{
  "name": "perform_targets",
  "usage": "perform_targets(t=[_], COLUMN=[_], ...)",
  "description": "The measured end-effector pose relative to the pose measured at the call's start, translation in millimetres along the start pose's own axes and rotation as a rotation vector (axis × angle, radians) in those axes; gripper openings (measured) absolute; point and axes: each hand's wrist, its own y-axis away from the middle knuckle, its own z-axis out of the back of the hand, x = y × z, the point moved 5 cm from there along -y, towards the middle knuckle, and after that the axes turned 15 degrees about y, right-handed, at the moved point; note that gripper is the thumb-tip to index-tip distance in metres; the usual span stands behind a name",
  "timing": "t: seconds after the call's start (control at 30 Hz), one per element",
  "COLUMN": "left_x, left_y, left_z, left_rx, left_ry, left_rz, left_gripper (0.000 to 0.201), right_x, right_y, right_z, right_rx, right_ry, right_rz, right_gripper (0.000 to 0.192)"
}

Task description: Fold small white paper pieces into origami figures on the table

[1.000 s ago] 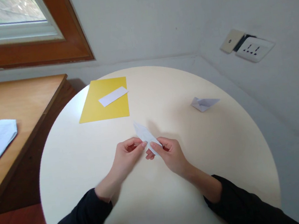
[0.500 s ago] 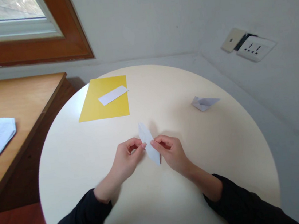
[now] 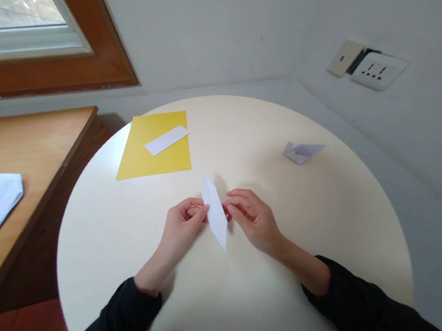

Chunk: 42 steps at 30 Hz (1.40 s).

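While left hand (image 3: 181, 229) pinched folded paper (image 3: 215, 215), seemingly mid-creasing, right hand (image 3: 257, 221) curled alongside, grip unclear; further creasing likely needed both.

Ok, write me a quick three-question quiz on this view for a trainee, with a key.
1. Which thumb lies against the near face of the folded white paper, left or right?
2. True or false: the white paper strip lies on the yellow sheet.
3. Which is nearest the wall socket: A, the yellow sheet; B, the small origami piece; C, the white paper strip?

Key: 1. The left hand's; 2. True; 3. B.
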Motion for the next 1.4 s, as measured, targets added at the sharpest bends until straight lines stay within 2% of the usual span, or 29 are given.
perform_targets(t=[0.17, 0.27, 0.33, 0.5, 0.7, 0.93, 1.07, 1.27, 1.4], left_x=[1, -1, -3, -6, -11, -12, -10, -8, -8], left_y=[0, 2, 3, 4, 4, 5, 6, 5, 5], left_z=[-1.0, -2.9, -4.7, -6.7, -5.5, -6.1, -4.8, -4.5, -5.3], left_rx=[0.027, 0.054, 0.084, 0.128, 0.125, 0.150, 0.159, 0.136, 0.145], left_ry=[0.008, 0.010, -0.001, -0.117, -0.146, -0.144, -0.134, -0.153, -0.168], left_rz=[-0.016, -0.055, -0.079, -0.121, -0.170, -0.179, -0.169, -0.134, -0.135], left_gripper=[0.032, 0.043, 0.046, 0.024, 0.021, 0.021, 0.024, 0.028, 0.025], right_x=[9, 12, 10, 7, 4, -1, -1, 0, -3], right_y=[0, 0, -1, -2, -3, -4, -5, -2, -1], right_z=[0, 1, 1, 1, 0, 0, 0, -5, -6], right_rx=[0.018, -0.012, -0.018, -0.008, 0.015, 0.025, 0.047, 0.132, 0.142], right_ry=[0.155, 0.190, 0.185, 0.148, 0.019, -0.021, -0.064, -0.093, -0.097], right_rz=[0.178, 0.241, 0.230, 0.170, 0.089, 0.011, 0.012, 0.088, 0.079], right_gripper=[0.017, 0.018, 0.018, 0.017, 0.015, 0.010, 0.011, 0.019, 0.016])
